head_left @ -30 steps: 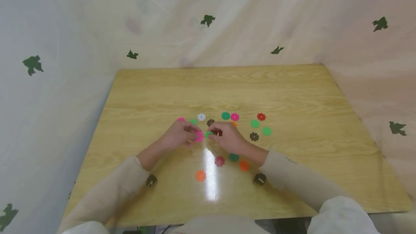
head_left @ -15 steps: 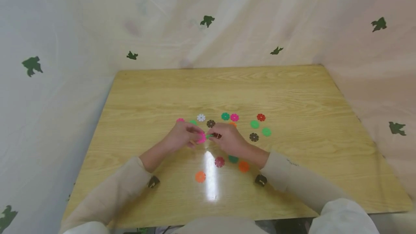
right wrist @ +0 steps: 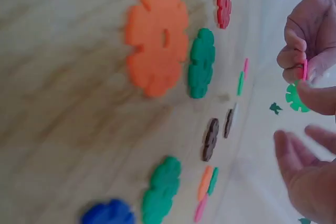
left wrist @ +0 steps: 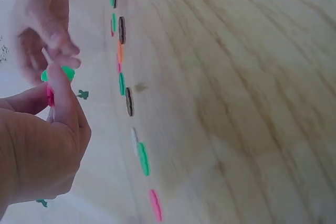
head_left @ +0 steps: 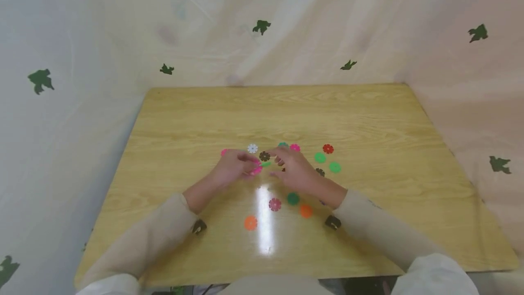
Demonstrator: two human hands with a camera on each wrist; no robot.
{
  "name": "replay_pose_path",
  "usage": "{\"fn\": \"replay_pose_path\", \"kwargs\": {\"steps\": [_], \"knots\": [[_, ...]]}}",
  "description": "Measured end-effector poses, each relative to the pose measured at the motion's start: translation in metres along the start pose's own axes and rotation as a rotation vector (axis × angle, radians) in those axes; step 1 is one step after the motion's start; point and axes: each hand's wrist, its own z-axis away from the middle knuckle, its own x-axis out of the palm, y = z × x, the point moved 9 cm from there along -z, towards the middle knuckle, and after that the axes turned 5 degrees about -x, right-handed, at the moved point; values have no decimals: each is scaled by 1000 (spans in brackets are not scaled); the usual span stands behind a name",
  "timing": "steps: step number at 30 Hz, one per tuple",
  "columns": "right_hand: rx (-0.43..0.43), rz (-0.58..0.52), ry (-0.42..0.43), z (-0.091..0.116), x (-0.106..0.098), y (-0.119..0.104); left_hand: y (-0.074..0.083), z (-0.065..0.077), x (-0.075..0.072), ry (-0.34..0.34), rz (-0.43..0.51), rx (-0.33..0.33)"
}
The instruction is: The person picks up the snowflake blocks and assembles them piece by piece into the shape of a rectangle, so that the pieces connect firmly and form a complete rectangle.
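Observation:
My left hand [head_left: 230,167] pinches a pink notched flower disc [head_left: 256,168] between thumb and fingers, above the table. A bright green flower disc [head_left: 265,164] is joined to its right side, set at an angle to it, as the right wrist view shows with the green disc [right wrist: 297,98] beside the pink disc [right wrist: 305,70]. My right hand [head_left: 302,173] is just right of the pair, thumb and fingers spread apart with nothing between them. In the left wrist view, the left fingers hide part of the pink disc [left wrist: 50,95].
Loose flower discs lie around the hands on the wooden table [head_left: 184,117]: a white one [head_left: 252,148] and a brown one [head_left: 264,156] behind, a red one [head_left: 328,149] at right, an orange one [head_left: 251,223] in front. A patterned curtain [head_left: 303,26] borders the table.
The right fingers have let go of the green disc and spread, drawing slightly right. The green disc stays on the pink one in the left hand, which has shifted a little right.

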Motion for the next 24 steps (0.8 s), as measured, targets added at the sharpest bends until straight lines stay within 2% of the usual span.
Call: {"fn": "replay_pose_path", "kwargs": {"steps": [2,4,6,8,11,13,15,18,20,22,24], "knots": [[96,11,-48,8,2,9,2,-3,-5,15,-7,-7],[123,62,-113,17,7,12,6,-6,-11,31,-18,-9],[88,146,-199,25,18,10,9,-9,-15,41,-31,-8],[4,236,-281,32,31,2,11,-11,-16,42,-53,-12],[-109,334,-346,38,48,-6,7,-13,-14,26,-75,-26],[-139,371,-368,39,55,-8,3,-13,-10,9,-83,-29],[-119,390,-390,38,58,-6,0,-13,-6,-7,-66,-26],[-35,327,-435,37,58,0,-4,-10,-1,-21,-15,-24],[36,187,-426,36,55,6,-5,-8,0,-19,21,-23],[117,5,-369,32,47,13,-7,-7,0,-20,47,-27],[200,-153,-256,26,32,24,-8,-8,-1,-26,67,-29]]}}
